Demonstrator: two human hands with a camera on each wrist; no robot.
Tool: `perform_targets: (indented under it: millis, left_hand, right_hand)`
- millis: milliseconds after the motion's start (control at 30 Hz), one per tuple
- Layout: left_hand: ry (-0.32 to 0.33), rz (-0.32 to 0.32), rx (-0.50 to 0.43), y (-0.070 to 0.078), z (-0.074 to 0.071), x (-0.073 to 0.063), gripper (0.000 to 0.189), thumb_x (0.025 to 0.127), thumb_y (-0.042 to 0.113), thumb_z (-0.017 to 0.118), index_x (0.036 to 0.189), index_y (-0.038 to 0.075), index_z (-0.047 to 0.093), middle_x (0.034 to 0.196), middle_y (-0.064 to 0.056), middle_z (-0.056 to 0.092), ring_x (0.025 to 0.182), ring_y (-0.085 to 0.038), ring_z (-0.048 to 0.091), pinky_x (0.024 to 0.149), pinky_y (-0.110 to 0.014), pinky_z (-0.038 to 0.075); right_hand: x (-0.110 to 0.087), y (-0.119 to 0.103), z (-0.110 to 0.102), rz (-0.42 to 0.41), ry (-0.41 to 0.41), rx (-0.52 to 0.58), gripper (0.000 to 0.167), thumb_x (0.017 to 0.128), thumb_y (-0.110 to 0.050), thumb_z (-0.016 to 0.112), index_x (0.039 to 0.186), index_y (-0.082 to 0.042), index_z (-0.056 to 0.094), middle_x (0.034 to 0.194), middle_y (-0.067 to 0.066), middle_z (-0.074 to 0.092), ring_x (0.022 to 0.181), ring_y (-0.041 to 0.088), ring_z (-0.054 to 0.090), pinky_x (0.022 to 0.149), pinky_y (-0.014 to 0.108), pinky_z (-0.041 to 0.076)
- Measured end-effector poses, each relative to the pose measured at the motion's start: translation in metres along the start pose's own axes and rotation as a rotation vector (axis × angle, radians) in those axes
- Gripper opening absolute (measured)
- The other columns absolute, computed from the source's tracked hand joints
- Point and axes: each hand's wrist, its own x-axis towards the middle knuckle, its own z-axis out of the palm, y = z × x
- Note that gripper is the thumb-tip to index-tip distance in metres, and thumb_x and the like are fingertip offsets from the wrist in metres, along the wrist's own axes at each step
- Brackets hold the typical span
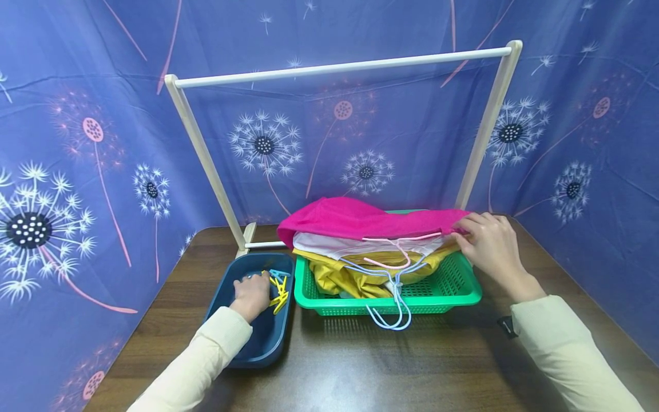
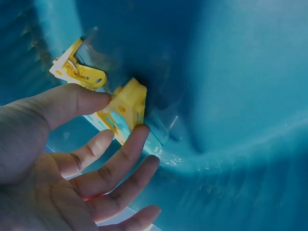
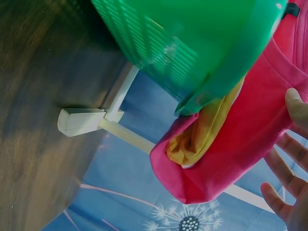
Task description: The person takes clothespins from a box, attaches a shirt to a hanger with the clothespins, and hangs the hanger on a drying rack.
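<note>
Currently: left hand on a peg in the tub, right hand on the pink garment

The left hand (image 1: pixel 252 294) is inside the dark blue tub (image 1: pixel 268 337). The left wrist view shows its thumb and one fingertip pinching a yellow peg (image 2: pixel 129 103), the remaining fingers fanned apart. That peg lies aslant in this view, its long axis running from upper right to lower left. A second yellow peg (image 2: pixel 77 70) sits beyond the thumb. In the head view, loose yellow pegs (image 1: pixel 280 298) lie by the tub's right wall, the nearest with its long axis roughly far to near; blue pegs (image 1: pixel 280 275) lie just beyond.

The right hand (image 1: pixel 489 240) pinches the right end of the pink garment (image 1: pixel 355 217) between thumb and fingers. The garment's long axis runs left to right, across the green basket (image 1: pixel 443 300), over a white garment (image 1: pixel 319 243) and a yellow garment (image 1: pixel 329 274). A pink hanger (image 1: pixel 404 254) rests on the pile, its hook on the near side. Blue hangers (image 1: pixel 396 286) point their hooks towards the person, over the near rim.

Tub and basket stand side by side on the surface (image 1: pixel 329 366), before a rack (image 1: pixel 329 69).
</note>
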Motion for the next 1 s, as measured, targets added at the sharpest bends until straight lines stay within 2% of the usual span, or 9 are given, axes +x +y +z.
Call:
perform_targets:
  millis: [267,500,767,1000]
  left_hand:
    - [0.053,-0.042,0.004,0.002,-0.007,-0.004,0.041,0.076,0.011,0.065,0.114,0.000,0.054,0.101,-0.025,0.062,0.089,-0.044,0.056,0.080,-0.059,0.039]
    - [0.072,-0.060,-0.005,0.002,-0.012,-0.005,0.037,0.077,0.012,0.065,0.109,-0.003,0.055,0.098,-0.025,0.063,0.086,-0.044,0.056,0.081,-0.061,0.039]
    - [0.093,-0.040,-0.025,0.003,-0.022,-0.010,0.032,0.075,0.017,0.070,0.098,-0.003,0.059,0.091,-0.023,0.062,0.084,-0.042,0.056,0.081,-0.063,0.039]
    - [0.154,0.001,-0.065,0.004,-0.032,-0.014,0.036,0.077,0.022,0.071,0.102,-0.002,0.061,0.096,-0.023,0.060,0.089,-0.043,0.055,0.083,-0.065,0.037]
  right_hand:
    - [0.002,0.002,0.002,0.015,0.010,-0.005,0.017,0.069,-0.018,0.071,0.078,-0.004,0.067,0.080,0.016,0.067,0.071,0.034,0.057,0.063,0.046,0.038]
    - [0.008,0.003,0.000,0.041,0.008,0.007,0.016,0.067,-0.013,0.073,0.078,-0.003,0.067,0.078,0.015,0.067,0.069,0.032,0.057,0.062,0.047,0.037]
    - [0.012,0.003,0.000,0.063,0.013,0.019,0.015,0.068,-0.012,0.074,0.077,-0.003,0.067,0.076,0.013,0.067,0.068,0.031,0.056,0.060,0.045,0.037]
    - [0.016,0.001,-0.002,0.086,-0.008,0.027,0.014,0.069,-0.013,0.073,0.078,-0.004,0.067,0.076,0.012,0.067,0.068,0.030,0.056,0.061,0.045,0.036]
